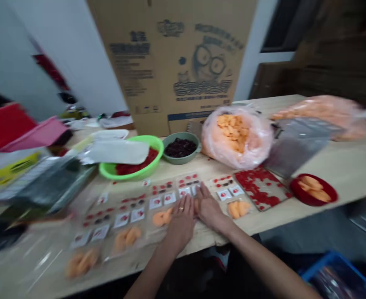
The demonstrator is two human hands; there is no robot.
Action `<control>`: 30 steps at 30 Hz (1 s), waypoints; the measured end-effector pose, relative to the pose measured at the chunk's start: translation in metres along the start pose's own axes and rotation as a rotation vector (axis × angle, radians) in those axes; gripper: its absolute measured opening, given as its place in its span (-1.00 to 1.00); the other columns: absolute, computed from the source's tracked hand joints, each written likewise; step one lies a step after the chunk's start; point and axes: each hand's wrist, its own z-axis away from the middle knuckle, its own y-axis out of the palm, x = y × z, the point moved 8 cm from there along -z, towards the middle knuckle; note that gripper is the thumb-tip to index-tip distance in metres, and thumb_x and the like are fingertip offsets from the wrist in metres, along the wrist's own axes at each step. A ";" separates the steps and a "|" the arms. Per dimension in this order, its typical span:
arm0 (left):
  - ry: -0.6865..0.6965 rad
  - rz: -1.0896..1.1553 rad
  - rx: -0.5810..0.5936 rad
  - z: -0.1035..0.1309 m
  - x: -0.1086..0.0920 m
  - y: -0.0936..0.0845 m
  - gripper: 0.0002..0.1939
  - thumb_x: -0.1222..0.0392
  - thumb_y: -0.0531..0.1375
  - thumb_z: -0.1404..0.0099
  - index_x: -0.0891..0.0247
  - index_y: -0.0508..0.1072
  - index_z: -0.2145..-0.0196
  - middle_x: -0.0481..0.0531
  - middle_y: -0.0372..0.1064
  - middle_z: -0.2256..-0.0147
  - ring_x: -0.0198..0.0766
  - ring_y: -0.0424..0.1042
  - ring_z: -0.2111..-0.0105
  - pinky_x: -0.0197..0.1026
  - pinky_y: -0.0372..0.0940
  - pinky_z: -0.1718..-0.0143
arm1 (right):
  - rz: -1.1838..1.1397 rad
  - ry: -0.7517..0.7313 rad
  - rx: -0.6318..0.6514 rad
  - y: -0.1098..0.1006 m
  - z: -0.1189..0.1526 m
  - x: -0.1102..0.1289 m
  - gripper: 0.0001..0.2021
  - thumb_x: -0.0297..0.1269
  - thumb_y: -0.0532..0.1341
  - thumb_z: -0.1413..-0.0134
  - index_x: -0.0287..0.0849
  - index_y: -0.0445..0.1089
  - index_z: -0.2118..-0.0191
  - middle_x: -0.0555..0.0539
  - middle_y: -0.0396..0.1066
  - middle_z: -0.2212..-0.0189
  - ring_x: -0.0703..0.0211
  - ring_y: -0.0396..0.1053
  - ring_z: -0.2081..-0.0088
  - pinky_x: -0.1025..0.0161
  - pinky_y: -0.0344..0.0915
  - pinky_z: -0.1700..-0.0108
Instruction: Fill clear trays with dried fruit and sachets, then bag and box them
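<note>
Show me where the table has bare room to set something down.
The widest bare patch of table lies right, between the red bowl and rightmost orange bag. It is crowded left, around the lime bowl and white tray, and mid-front, where left hand and right hand are on the packets.

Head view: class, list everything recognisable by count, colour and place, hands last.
Table: 1, pale, centre
Cardboard box: 1, brown, back
Green bowl: 1, green, left-centre
Tray: 1, white, over green bowl
Small bowl: 1, grey-green, centre
Orange-filled bags: 2, translucent, right
Container: 1, translucent grey, right
Red-strewn board: 1, grey, right
Red bowl: 1, red, right
Packets: about 5, clear, front row
Bin-like items: 2, red/pink, left
Crate: 1, blue, bottom right
Left clutter: uncounted, mixed, blurred
Left hand, right hand: 2, bare, over packets
</note>
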 end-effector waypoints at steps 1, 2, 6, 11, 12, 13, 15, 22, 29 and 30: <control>0.000 -0.015 -0.027 -0.005 0.000 0.002 -0.36 0.16 0.03 -0.40 0.48 0.19 -0.36 0.41 0.04 -0.39 0.13 0.05 -0.41 0.19 0.07 -0.38 | -0.018 -0.011 0.017 -0.005 0.000 0.000 -0.29 -0.37 0.12 -0.20 -0.55 0.06 -0.43 -0.46 -0.05 -0.43 -0.23 -0.18 -0.48 -0.07 0.02 -0.43; 0.007 -0.025 -0.064 -0.011 -0.002 0.003 -0.34 0.15 0.06 -0.37 0.49 0.19 -0.36 0.44 0.04 -0.39 0.16 0.06 -0.41 0.21 0.07 -0.37 | -0.035 -0.014 0.031 -0.012 0.001 -0.001 -0.27 -0.37 0.14 -0.18 -0.55 0.06 -0.43 -0.47 -0.06 -0.43 -0.22 -0.15 -0.47 -0.06 0.04 -0.42; 0.073 -0.038 -0.185 -0.029 -0.016 0.004 -0.25 0.07 0.11 -0.34 0.45 0.13 -0.40 0.37 -0.03 -0.42 0.20 -0.05 -0.44 0.23 0.08 -0.37 | -0.111 0.011 0.026 -0.049 0.018 -0.010 -0.29 -0.34 0.17 -0.18 -0.42 0.11 -0.43 -0.47 -0.08 -0.44 -0.29 -0.01 -0.43 -0.14 0.14 -0.36; 0.064 -0.058 -0.145 -0.040 -0.022 0.007 -0.39 0.13 0.00 -0.46 0.37 0.18 -0.39 0.28 -0.01 -0.42 0.17 0.01 -0.42 0.23 0.11 -0.36 | -0.014 0.009 -0.264 -0.157 0.050 -0.045 -0.43 -0.40 0.09 -0.20 -0.30 0.29 -0.33 -0.40 0.13 -0.36 -0.19 0.25 -0.29 -0.07 0.27 -0.26; 0.055 -0.059 -0.125 -0.041 -0.020 0.008 -0.40 0.14 -0.01 -0.46 0.37 0.18 -0.39 0.28 -0.02 -0.43 0.17 0.01 -0.42 0.23 0.11 -0.36 | 0.048 0.031 -0.353 -0.187 0.055 -0.060 -0.43 -0.42 0.07 -0.19 -0.28 0.28 -0.33 -0.39 0.15 -0.35 -0.17 0.25 -0.28 -0.08 0.26 -0.26; 0.049 -0.057 -0.104 -0.042 -0.018 0.008 -0.40 0.15 -0.02 -0.46 0.38 0.18 -0.39 0.27 -0.03 -0.43 0.16 0.01 -0.42 0.22 0.11 -0.36 | 0.128 0.081 -0.453 -0.219 0.060 -0.077 -0.40 -0.44 0.07 -0.18 -0.28 0.25 -0.35 -0.40 0.14 -0.35 -0.20 0.21 -0.30 -0.13 0.22 -0.28; 0.045 -0.048 -0.069 -0.043 -0.016 0.007 -0.39 0.13 -0.01 -0.46 0.38 0.18 -0.39 0.26 -0.05 -0.44 0.16 0.01 -0.42 0.21 0.11 -0.36 | 0.307 0.262 -0.639 -0.277 0.067 -0.119 -0.35 -0.39 0.12 -0.17 -0.26 0.16 -0.40 -0.42 0.06 -0.38 -0.35 0.05 -0.36 -0.29 0.13 -0.27; 0.055 -0.012 -0.044 -0.040 -0.014 0.005 -0.31 0.01 0.07 -0.42 0.37 0.16 -0.40 0.28 -0.11 -0.44 0.16 -0.02 -0.43 0.21 0.12 -0.37 | 0.563 0.556 -0.673 -0.335 0.058 -0.228 -0.47 -0.31 0.15 -0.16 -0.38 0.28 -0.23 -0.51 0.12 -0.32 -0.47 0.05 -0.31 -0.31 0.10 -0.22; 0.053 0.165 0.001 -0.041 -0.013 -0.002 -0.39 0.15 0.06 -0.42 0.36 0.21 -0.37 0.31 -0.08 -0.43 0.17 -0.03 -0.43 0.29 0.09 -0.37 | 0.454 0.558 -0.888 -0.392 0.089 -0.216 -0.69 -0.40 0.01 -0.30 -0.40 0.37 -0.02 -0.43 0.44 0.06 -0.12 0.36 0.05 0.04 0.27 0.05; 0.033 0.245 0.000 -0.039 -0.015 -0.011 -0.36 0.14 0.09 -0.40 0.37 0.18 -0.38 0.31 -0.09 -0.44 0.18 -0.07 -0.45 0.30 0.05 -0.38 | 0.450 0.516 -0.940 -0.401 0.095 -0.201 -0.70 -0.37 0.00 -0.33 -0.39 0.37 -0.01 -0.42 0.44 0.07 -0.08 0.37 0.06 0.06 0.27 0.06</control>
